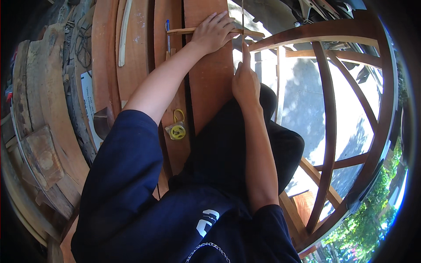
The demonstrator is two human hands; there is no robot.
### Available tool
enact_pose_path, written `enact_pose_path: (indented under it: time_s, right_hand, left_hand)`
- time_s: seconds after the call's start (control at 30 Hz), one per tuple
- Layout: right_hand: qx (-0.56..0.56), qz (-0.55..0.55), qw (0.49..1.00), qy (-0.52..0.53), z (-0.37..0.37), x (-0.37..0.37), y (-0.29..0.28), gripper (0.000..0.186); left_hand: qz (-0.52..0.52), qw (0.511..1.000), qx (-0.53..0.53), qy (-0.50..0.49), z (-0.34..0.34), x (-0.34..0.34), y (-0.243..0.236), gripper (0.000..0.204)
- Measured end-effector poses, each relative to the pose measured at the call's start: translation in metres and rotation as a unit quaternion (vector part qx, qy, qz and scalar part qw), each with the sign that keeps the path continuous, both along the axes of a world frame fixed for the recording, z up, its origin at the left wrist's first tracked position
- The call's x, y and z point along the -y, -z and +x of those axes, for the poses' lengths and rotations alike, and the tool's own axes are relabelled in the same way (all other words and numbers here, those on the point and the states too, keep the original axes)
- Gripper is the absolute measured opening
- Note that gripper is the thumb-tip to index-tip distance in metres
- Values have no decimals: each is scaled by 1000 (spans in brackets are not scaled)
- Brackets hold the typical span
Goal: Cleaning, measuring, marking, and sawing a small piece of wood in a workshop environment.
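So the person's left hand (213,31) lies flat, palm down, on a thin wooden strip (184,30) that runs crosswise over the boards, fingers spread a little and pressing it down rather than wrapped around it. That strip sits near the top middle of the view, crossing a wide reddish plank (213,83) and sticking out past its right edge. The right hand (245,83) is just below and to the right of the left one, closed in a grip around the handle end of a thin saw blade (242,19), with the index finger stretched up along it. The blade stands upright and meets the strip right beside the left hand's fingertips, close to the plank's edge. Can't tell how deep it sits in the wood, it's too thin and partly lost in the glare. A blue pen (168,33) lies on the next board (169,79) to the left, its tip near the strip's left end. Further down that same board sits a yellow tape measure (177,130), just beside the left forearm. More long boards (131,52) lie side by side to the left, and rougher wood blocks (41,155) are stacked at the far left. On the right is a curved wooden frame (329,109) with slats, sunlit pavement showing through it. The person wears a dark blue tee and dark trousers.
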State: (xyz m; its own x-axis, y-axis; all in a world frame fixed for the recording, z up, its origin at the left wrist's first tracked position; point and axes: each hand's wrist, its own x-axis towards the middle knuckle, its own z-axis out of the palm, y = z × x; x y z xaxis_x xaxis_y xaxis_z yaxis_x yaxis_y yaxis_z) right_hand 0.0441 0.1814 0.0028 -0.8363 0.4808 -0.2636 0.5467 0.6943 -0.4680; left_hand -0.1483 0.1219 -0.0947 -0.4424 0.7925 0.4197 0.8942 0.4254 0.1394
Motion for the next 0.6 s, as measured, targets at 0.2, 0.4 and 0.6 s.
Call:
enact_pose_path:
  time_s: [0.2, 0.4, 0.6]
  right_hand:
    - [-47, -15, 999, 23, 2, 0, 5, 68]
    - [-62, -69, 992, 86, 2, -7, 10, 47]
    - [-31, -117, 992, 39, -2, -30, 28, 28]
  left_hand:
    - [-1, 1000, 19, 1, 1, 1, -4, 37]
    - [28, 1000, 15, -1, 0, -2, 2, 35]
    - [27, 999, 25, -5, -2, -3, 4, 40]
